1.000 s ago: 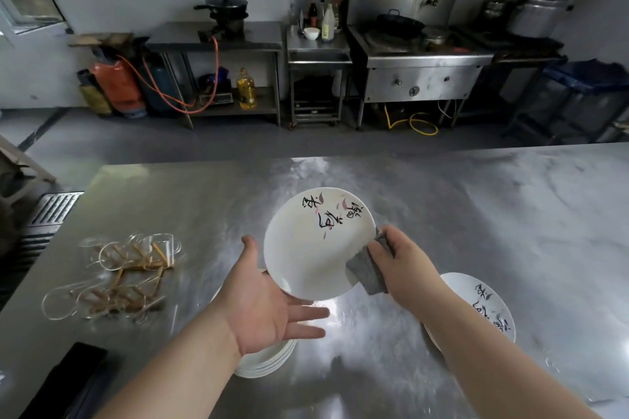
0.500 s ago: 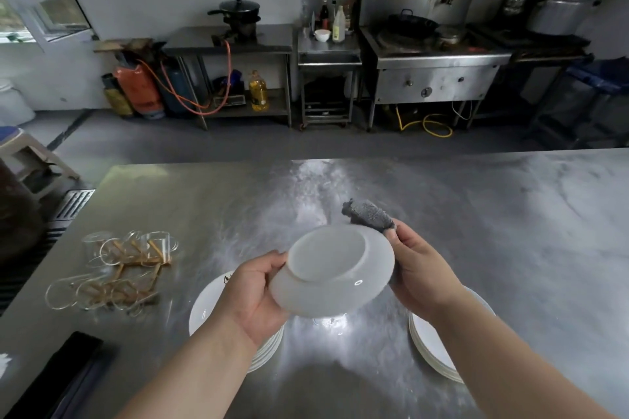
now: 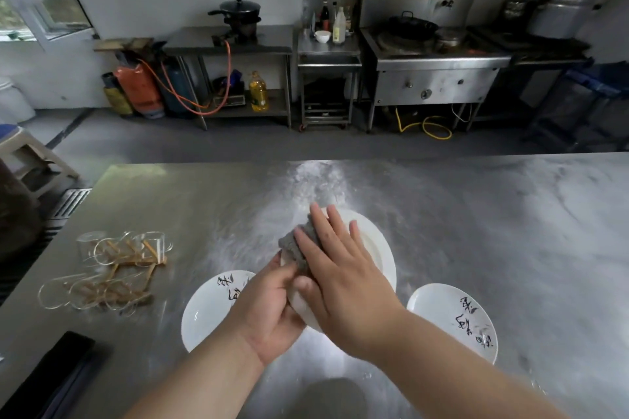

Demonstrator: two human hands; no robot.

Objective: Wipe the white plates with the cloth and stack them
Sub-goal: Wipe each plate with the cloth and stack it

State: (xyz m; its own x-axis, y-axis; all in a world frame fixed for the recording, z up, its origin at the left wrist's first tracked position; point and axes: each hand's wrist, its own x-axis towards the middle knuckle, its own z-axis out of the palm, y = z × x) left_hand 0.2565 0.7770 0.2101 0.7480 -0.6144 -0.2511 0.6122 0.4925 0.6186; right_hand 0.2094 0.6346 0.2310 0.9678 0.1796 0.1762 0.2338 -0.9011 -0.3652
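On the steel table (image 3: 476,231) of this kitchen two painted plates lie face up, the left plate (image 3: 211,309) and the right plate (image 3: 449,316). Between them we hold a white plate (image 3: 374,248): our left hand (image 3: 269,309) keeps a curled grip on its near rim, while our right hand (image 3: 340,279), fingers straight, presses the grey cloth (image 3: 296,248) flat on it.

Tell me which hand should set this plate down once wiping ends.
Probably left. The left hand grips the held plate by its rim, close to the left plate on the table; the right hand only presses the cloth flat against it.
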